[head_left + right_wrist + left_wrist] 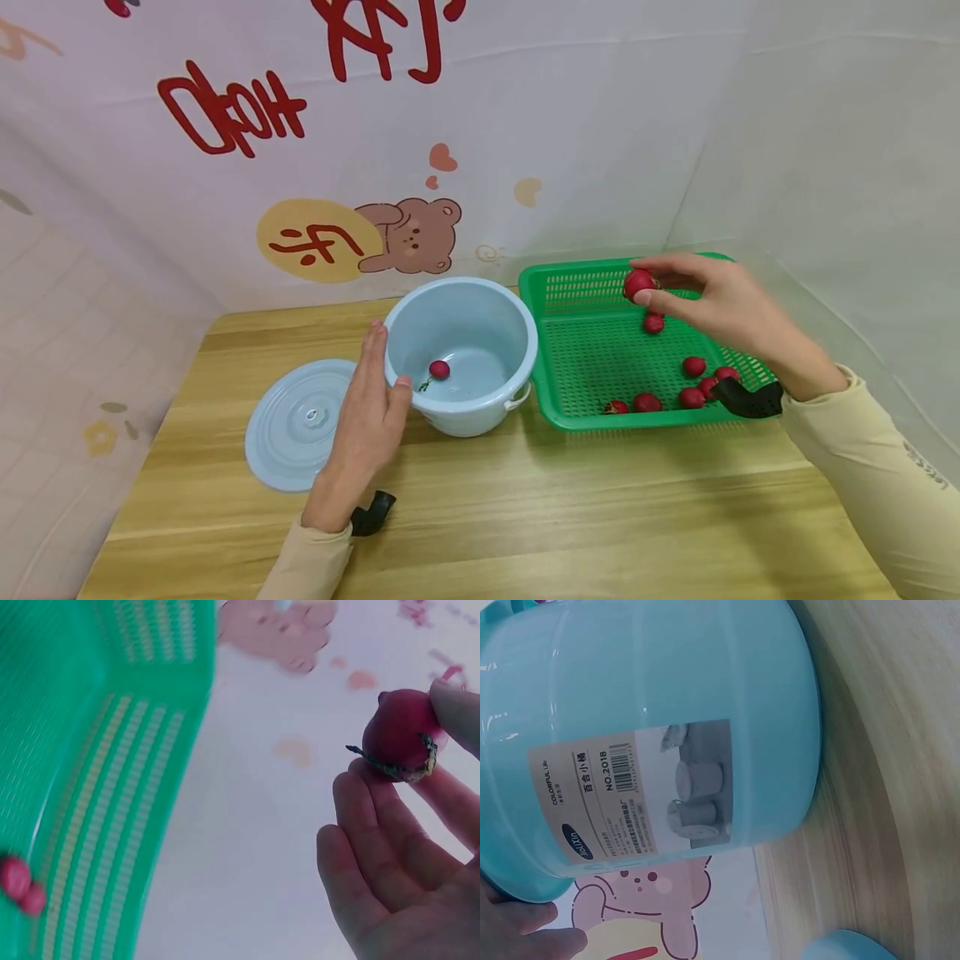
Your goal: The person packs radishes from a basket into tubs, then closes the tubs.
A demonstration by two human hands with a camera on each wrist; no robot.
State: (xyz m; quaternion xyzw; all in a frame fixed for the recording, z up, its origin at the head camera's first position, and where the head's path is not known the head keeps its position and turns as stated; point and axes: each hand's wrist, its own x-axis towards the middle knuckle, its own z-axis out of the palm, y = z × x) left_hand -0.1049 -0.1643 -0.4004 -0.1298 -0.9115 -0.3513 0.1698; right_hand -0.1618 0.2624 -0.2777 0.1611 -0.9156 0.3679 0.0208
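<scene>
Between thumb and fingertips, my right hand pinches a red radish above the green basket. Withered green stem bits show on this radish in the right wrist view. My left hand rests at the left rim of a light blue bucket, its fingers fairly straight. One radish with a green stem lies on the bucket's floor. Several more radishes sit in the basket, mostly along its near side and right corner.
A round light blue lid lies flat on the wooden table, left of the bucket. The basket stands close at the bucket's right. Behind them rises a white wall covering with a printed bear and red characters.
</scene>
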